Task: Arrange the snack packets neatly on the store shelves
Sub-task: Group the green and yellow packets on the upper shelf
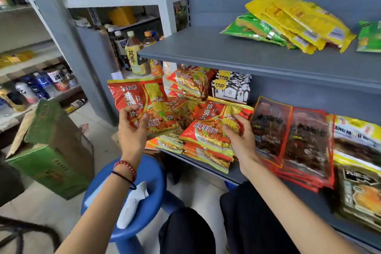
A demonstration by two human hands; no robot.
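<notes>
While pinching a red noodle packet (144,97) upright, hangs with the left grip (132,130) just left of the stack (206,156) on the lower shelf (235,174). Clasps the top packet (206,128) at its right edge with the right grip (241,138). Probably needs a short carry rightward and down, long axis tipped from upright to flat.

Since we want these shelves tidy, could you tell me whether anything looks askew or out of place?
On the upper shelf, the yellow packets and green packets lie in a slanted, fanned heap, not a squared stack. Below, the red noodle packets are piled crookedly and overhang the front edge of the lower shelf.
</notes>
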